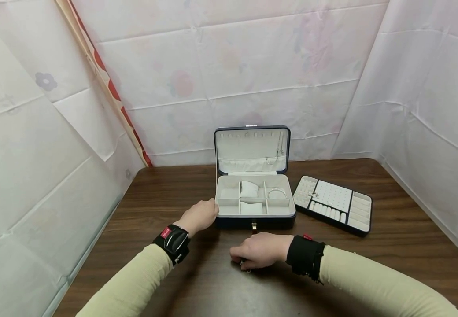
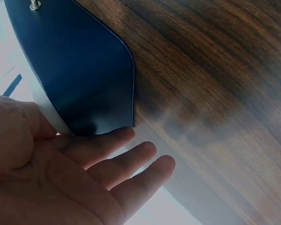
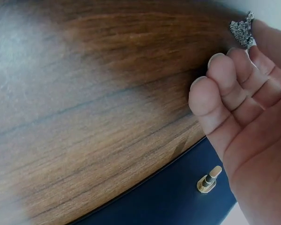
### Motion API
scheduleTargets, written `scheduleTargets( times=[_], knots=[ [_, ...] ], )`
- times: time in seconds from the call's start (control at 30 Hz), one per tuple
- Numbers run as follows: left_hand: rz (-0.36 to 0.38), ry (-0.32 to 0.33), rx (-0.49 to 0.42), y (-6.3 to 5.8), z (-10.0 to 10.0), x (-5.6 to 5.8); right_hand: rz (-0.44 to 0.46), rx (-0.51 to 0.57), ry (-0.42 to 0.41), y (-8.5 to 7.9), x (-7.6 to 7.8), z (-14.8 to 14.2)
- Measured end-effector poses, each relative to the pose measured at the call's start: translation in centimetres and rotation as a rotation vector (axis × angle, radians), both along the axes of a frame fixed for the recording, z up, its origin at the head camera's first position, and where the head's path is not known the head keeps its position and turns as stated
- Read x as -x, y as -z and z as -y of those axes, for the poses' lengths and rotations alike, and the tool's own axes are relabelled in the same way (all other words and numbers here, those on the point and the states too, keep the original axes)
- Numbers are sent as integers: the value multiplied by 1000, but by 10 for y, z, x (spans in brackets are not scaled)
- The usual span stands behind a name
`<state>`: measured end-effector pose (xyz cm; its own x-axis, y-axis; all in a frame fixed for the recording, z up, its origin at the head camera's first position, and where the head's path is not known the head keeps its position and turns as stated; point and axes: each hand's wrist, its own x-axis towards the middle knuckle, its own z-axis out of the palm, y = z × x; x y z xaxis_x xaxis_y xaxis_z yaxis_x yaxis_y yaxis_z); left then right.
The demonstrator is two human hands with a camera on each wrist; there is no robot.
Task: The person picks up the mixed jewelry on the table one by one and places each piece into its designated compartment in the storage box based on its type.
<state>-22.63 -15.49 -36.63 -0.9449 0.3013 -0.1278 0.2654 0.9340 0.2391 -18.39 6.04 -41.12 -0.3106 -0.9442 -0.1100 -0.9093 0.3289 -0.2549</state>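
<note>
An open navy jewelry box with a cream lining stands near the middle of the table. At its front left corner my left hand touches the box; in the left wrist view the fingers are fairly straight. In front of the box my right hand is low over the table, pinching a silver chain between thumb and forefinger. The chain is bunched up, and its full length is hidden. A gold clasp sits on the box's front, just beyond the right hand.
The raised lid has a necklace hanging on its right. White cushions and a bangle lie in the box's compartments. A jewelry tray rests to the right on the wooden table. Draped sheets surround the table.
</note>
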Motion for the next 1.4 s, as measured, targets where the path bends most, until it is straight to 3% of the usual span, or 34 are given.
scheduleTargets(
  times=[0.17, 0.43, 0.73, 1.13, 1.4],
  knots=[
    [-10, -1, -3, -1, 0, 0, -6, -7, 4, -2, -1, 1],
    [-15, -8, -16, 0, 0, -1, 94, -11, 64, -6, -1, -1],
    [30, -26, -37, 0, 1, 1, 108, 10, 24, -9, 2, -5],
    [33, -49, -47, 1, 1, 1, 153, -28, 26, -12, 3, -9],
    [24, -60, -52, 4, 2, 2, 127, -5, -12, -13, 2, -10]
  ],
)
